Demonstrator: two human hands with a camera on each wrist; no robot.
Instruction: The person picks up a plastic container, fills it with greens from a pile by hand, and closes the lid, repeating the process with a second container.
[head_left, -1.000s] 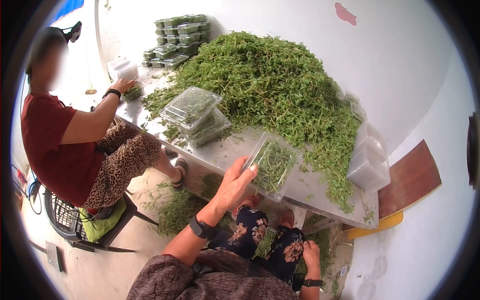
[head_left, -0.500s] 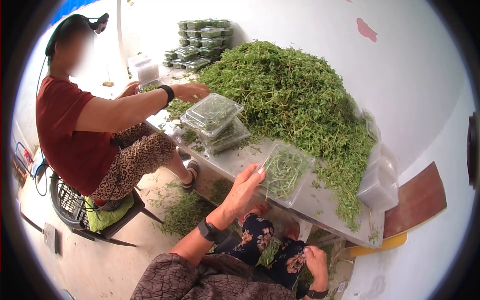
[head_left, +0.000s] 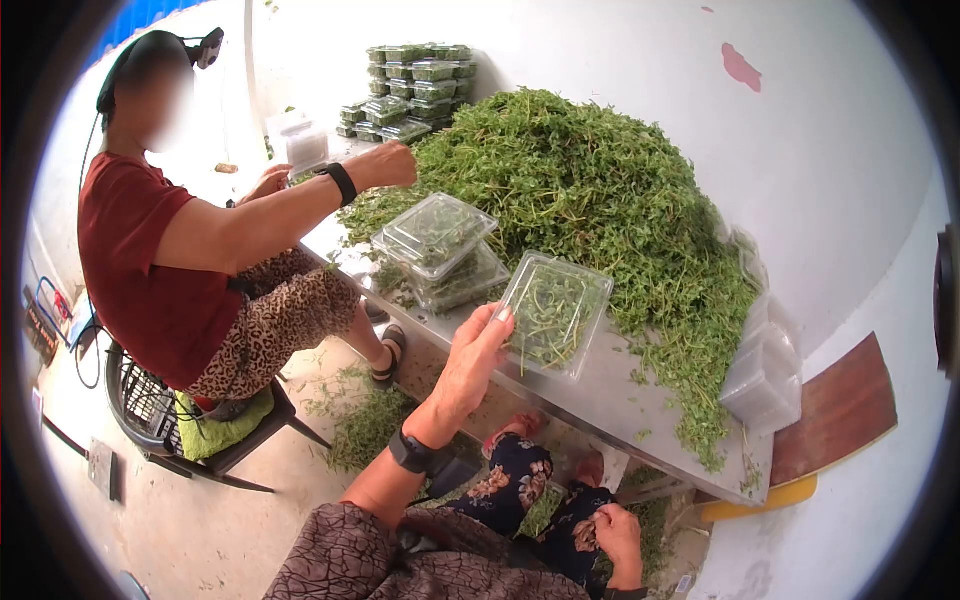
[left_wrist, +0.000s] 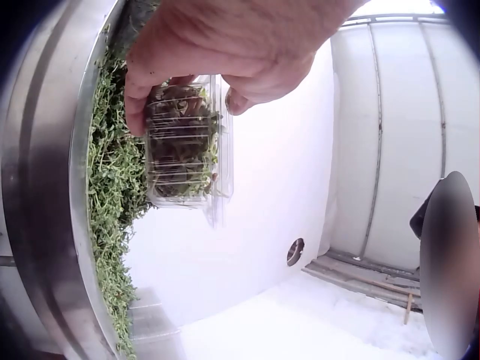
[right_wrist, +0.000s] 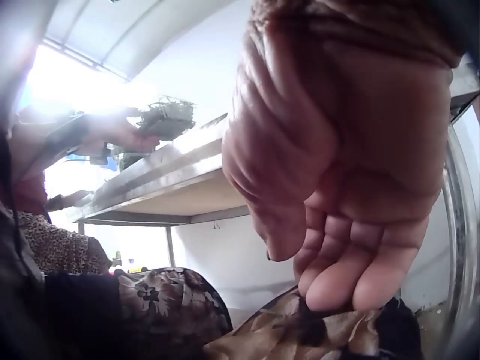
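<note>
My left hand (head_left: 470,362) grips a clear plastic clamshell box (head_left: 558,312) by its near left edge, thumb on top, held above the table's front edge. Its lid is shut over green leafy stems. From the left wrist view the fingers curl under the box (left_wrist: 180,150) and its ribbed side shows, packed with greens. My right hand (head_left: 620,535) rests at the knee of the floral trousers (right_wrist: 172,296), holding nothing. In the right wrist view its fingers (right_wrist: 375,274) hang loosely bent, tips at the cloth.
A large heap of greens (head_left: 590,190) covers much of the metal table (head_left: 660,415). Two filled boxes (head_left: 435,235) sit left of my box, stacks of filled ones (head_left: 420,85) farther back. Empty boxes (head_left: 765,375) stand at right. A seated person (head_left: 150,265) works at left.
The box in my left hand has risen and tilted up somewhat. The other person's arm has reached across toward the heap. My right hand has shifted slightly on the knee.
</note>
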